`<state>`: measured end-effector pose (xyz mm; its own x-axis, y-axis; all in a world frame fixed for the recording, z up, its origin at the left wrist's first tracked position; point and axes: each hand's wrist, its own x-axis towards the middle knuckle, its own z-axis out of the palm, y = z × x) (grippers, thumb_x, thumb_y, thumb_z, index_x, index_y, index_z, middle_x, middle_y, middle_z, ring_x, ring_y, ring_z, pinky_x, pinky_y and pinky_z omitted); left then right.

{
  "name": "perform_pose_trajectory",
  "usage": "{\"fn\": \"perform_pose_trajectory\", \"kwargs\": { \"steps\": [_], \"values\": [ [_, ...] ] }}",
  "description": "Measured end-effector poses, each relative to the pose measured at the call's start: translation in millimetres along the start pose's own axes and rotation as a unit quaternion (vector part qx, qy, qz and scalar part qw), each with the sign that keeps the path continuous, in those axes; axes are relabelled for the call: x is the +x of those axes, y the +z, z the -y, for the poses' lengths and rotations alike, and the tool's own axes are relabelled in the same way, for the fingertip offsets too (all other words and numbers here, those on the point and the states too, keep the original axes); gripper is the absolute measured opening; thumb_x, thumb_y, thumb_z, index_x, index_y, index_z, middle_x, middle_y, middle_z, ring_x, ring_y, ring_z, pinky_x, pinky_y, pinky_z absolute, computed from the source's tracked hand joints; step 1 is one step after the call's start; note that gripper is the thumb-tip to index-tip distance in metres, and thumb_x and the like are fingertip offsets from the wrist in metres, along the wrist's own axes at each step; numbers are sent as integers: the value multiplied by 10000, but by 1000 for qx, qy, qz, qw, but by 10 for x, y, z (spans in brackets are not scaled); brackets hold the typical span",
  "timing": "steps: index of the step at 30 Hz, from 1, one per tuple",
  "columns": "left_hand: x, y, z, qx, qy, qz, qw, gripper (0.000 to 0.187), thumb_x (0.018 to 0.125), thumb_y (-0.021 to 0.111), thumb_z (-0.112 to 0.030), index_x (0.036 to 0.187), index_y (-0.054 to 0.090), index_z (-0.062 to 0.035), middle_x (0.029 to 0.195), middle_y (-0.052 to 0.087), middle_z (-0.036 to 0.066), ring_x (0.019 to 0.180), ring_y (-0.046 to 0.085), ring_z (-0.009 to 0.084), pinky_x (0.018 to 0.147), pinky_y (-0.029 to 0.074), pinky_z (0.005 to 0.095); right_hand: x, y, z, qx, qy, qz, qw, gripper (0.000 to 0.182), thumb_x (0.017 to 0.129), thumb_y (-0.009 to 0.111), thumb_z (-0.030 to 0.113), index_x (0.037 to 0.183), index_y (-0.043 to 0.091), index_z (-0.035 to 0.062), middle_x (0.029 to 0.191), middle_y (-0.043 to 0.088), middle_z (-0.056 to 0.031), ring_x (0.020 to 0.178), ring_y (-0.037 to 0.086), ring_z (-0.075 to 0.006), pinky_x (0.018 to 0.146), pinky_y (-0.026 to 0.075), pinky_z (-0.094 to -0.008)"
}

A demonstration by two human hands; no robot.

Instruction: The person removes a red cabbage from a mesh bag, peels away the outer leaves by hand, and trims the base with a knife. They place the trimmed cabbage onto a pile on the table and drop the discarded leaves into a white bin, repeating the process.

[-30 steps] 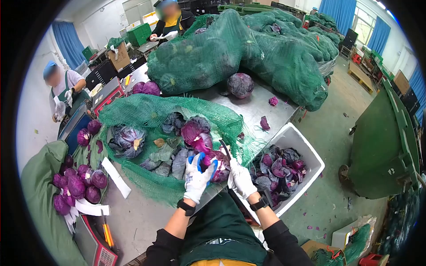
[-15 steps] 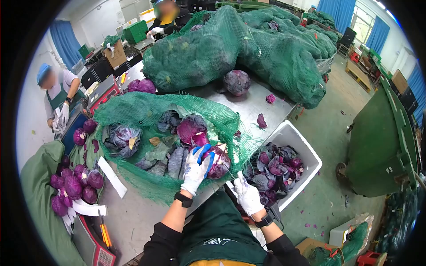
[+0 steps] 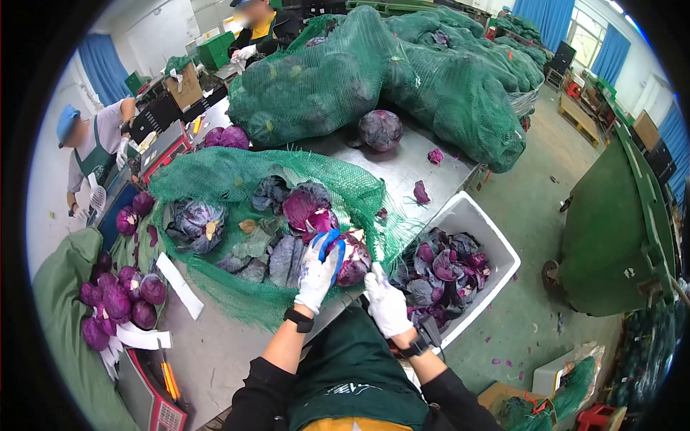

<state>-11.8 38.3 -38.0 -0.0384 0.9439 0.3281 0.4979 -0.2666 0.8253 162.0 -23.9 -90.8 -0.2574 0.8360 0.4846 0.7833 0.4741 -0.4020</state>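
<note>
My left hand (image 3: 316,273), in a white glove with blue fingers, is wrapped over the top of a red cabbage (image 3: 354,263) at the front of an open green net bag (image 3: 215,167). Close to that cabbage's right side, my gloved right hand (image 3: 386,300) is closed on a thin knife, whose blade is mostly hidden now. Another partly peeled red cabbage (image 3: 307,208) lies just behind, and a leafy one (image 3: 195,224) sits at the bag's left. Loose outer leaves (image 3: 286,260) lie between them. Below my right hand stands a white foam box (image 3: 496,269) holding purple leaves.
Full net bags (image 3: 302,93) cover the back of the metal table (image 3: 424,172), with a single cabbage (image 3: 380,130) before them. Several trimmed cabbages (image 3: 117,302) lie at left, near a red-edged scale (image 3: 147,391). A green wheeled bin (image 3: 611,237) stands right. Two co-workers (image 3: 100,144) are beyond.
My right hand has moved left and up, closer to the cabbage, and the blade shows less. My left hand keeps its hold. The co-worker at left has spread their hands apart.
</note>
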Motion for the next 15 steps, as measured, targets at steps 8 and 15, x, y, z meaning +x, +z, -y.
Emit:
{"fn": "perform_pose_trajectory", "kwargs": {
  "steps": [8, 15],
  "values": [
    [-87, 51, 36, 38, 6, -27, 999, 352, 924, 581, -233, 1199, 569, -14, 1164, 587, 154, 1077, 561, 279, 962, 417, 365, 288, 132, 117, 6, 110, -40, 993, 423, 959, 424, 177, 1368, 408, 70, 1059, 612, -265, 599, 629, -338, 506, 503, -417],
    [-206, -31, 280, -63, 64, -1, 996, 401, 893, 611, -219, 1253, 554, -50, 1262, 536, 152, 1192, 497, 286, 1015, 384, 356, 609, 130, -495, 156, 320, 37, 934, 477, 995, 353, 420, 1012, 615, 22, 610, 612, -170, 582, 626, -337, 592, 488, -458]
  ]
}}
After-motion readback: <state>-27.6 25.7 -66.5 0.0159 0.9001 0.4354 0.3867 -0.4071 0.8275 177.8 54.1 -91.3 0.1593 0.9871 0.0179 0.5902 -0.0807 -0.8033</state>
